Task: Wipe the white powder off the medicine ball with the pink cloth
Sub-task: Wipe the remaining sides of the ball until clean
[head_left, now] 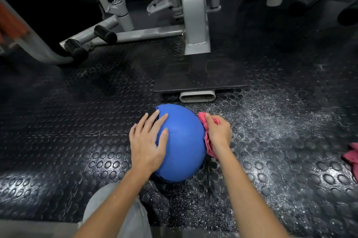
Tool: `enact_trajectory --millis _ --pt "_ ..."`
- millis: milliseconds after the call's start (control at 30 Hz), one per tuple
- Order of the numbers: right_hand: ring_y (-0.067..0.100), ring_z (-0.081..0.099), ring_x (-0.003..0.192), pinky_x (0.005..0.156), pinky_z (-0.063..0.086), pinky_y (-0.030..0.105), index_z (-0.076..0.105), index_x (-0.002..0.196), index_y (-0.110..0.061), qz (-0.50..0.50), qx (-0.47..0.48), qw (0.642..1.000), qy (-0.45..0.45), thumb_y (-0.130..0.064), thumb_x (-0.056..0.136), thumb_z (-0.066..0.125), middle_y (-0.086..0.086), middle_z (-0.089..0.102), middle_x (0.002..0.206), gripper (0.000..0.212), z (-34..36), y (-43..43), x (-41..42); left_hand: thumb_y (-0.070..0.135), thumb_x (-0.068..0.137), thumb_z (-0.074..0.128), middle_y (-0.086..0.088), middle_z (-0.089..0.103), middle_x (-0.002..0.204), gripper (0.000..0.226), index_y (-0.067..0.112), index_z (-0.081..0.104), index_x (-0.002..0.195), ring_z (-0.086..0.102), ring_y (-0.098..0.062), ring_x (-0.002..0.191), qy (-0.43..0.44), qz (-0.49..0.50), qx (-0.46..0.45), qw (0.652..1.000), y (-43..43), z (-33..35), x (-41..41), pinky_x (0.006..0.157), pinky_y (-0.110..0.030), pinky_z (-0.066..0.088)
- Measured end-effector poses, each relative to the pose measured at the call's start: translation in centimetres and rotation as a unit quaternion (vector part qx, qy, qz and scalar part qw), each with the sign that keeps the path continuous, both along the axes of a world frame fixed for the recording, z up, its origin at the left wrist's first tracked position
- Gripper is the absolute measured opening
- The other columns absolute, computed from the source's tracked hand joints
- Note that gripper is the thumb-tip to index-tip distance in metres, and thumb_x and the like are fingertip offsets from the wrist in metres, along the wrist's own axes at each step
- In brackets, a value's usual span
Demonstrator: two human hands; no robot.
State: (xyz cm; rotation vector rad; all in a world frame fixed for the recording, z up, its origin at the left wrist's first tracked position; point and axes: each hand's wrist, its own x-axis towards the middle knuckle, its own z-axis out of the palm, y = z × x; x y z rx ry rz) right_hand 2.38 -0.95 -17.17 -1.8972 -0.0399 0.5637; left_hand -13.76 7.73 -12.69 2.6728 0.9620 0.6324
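Observation:
A blue medicine ball (pixel 183 146) rests on the black studded rubber floor, just in front of my knee. My left hand (pixel 148 140) lies flat on the ball's left side with the fingers spread, holding nothing. My right hand (pixel 218 131) is closed on a pink cloth (pixel 208 143) and presses it against the ball's right side. Most of the cloth is hidden between my hand and the ball. The visible top of the ball looks plain blue, with no powder that I can make out.
White powder (pixel 271 121) is scattered over the floor to the right of the ball. A second pink cloth (pixel 351 157) lies at the right edge. A grey gym machine frame (pixel 195 24) with a black base plate (pixel 199 74) stands just beyond the ball.

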Motion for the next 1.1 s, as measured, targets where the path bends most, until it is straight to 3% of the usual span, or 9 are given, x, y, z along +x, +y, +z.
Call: enact_trajectory --millis 133,233,300,500,600,700,800,933,1100 --pt "0.016 0.058 0.053 0.058 0.051 0.030 0.064 0.080 -0.021 -0.046 0.105 0.991 0.074 -0.050 0.086 0.052 0.001 0.065 0.067 0.032 0.0 -0.8 -0.7 0.044 0.089 0.024 0.002 0.043 0.140 0.051 0.027 0.050 0.129 0.033 -0.026 0.134 -0.001 -0.077 -0.038 0.996 4.6 0.4 -1.0 0.111 -0.030 0.015" --pt "0.013 0.053 0.046 0.051 0.047 0.023 0.062 0.086 -0.019 -0.065 0.166 0.980 0.090 -0.047 0.088 0.050 -0.001 0.060 0.061 0.031 0.9 -2.1 0.7 0.044 0.088 0.021 -0.014 0.044 0.140 0.061 0.013 0.056 0.127 0.033 -0.032 0.132 -0.026 -0.015 -0.036 0.999 6.9 1.0 -1.1 0.111 -0.029 0.014" --pt "0.016 0.056 0.052 0.056 0.052 0.028 0.059 0.087 -0.018 -0.081 0.193 0.973 0.100 -0.046 0.089 0.049 -0.002 0.060 0.065 0.030 1.3 -2.8 1.8 0.042 0.088 0.026 -0.014 0.046 0.139 0.059 0.008 0.056 0.126 0.037 -0.029 0.130 -0.067 0.028 -0.037 0.997 7.1 2.1 -0.4 0.110 -0.029 0.018" --pt "0.020 0.062 0.074 0.070 0.053 0.032 0.053 0.102 -0.016 -0.078 0.263 0.948 0.161 -0.032 0.093 0.049 0.007 0.063 0.093 0.019 1.4 -2.3 2.2 0.055 0.088 0.033 0.004 0.035 0.148 0.056 0.031 0.042 0.137 0.026 -0.021 0.138 0.075 0.059 -0.058 0.994 7.7 1.8 2.6 0.112 -0.048 0.020" --pt "0.024 0.065 0.085 0.078 0.055 0.038 0.051 0.101 -0.018 -0.063 0.274 0.943 0.176 -0.027 0.093 0.048 0.010 0.061 0.103 0.012 1.3 -1.9 1.6 0.052 0.090 0.035 0.007 0.038 0.146 0.049 0.033 0.047 0.134 0.030 -0.018 0.136 0.064 0.056 -0.084 0.993 9.4 1.8 2.7 0.110 -0.044 0.024" --pt "0.021 0.063 0.075 0.071 0.055 0.037 0.051 0.098 -0.019 -0.037 0.275 0.942 0.190 -0.027 0.093 0.050 0.010 0.061 0.099 0.009 1.1 -1.4 0.8 0.042 0.096 0.040 0.010 0.042 0.143 0.038 0.033 0.049 0.132 0.035 -0.014 0.132 0.033 0.056 -0.117 0.991 10.4 2.2 2.5 0.108 -0.039 0.026" --pt "0.024 0.065 0.079 0.077 0.056 0.043 0.055 0.094 -0.022 -0.015 0.225 0.962 0.158 -0.034 0.091 0.052 0.010 0.064 0.101 0.012 0.6 -0.2 -0.1 0.042 0.096 0.039 0.013 0.044 0.141 0.037 0.035 0.050 0.131 0.039 -0.014 0.128 0.012 0.074 -0.139 0.987 10.6 2.2 2.2 0.104 -0.035 0.026" --pt "0.019 0.063 0.092 0.081 0.053 0.038 0.057 0.101 -0.030 0.051 0.184 0.978 0.088 -0.042 0.089 0.050 0.003 0.061 0.112 0.018 1.5 2.3 -1.9 0.044 0.094 0.039 0.014 0.046 0.139 0.037 0.038 0.050 0.129 0.041 -0.016 0.126 0.008 0.118 -0.144 0.983 10.3 2.4 2.7 0.102 -0.033 0.028" --pt "0.019 0.036 0.127 0.108 0.028 0.034 0.050 0.127 -0.032 0.191 0.147 0.954 -0.178 -0.035 0.089 0.055 0.002 0.037 0.140 0.039 2.2 6.3 -4.5 0.047 0.092 0.038 0.010 0.046 0.140 0.040 0.039 0.049 0.129 0.040 -0.023 0.127 0.030 0.178 -0.137 0.974 9.6 2.6 4.3 0.102 -0.039 0.030"
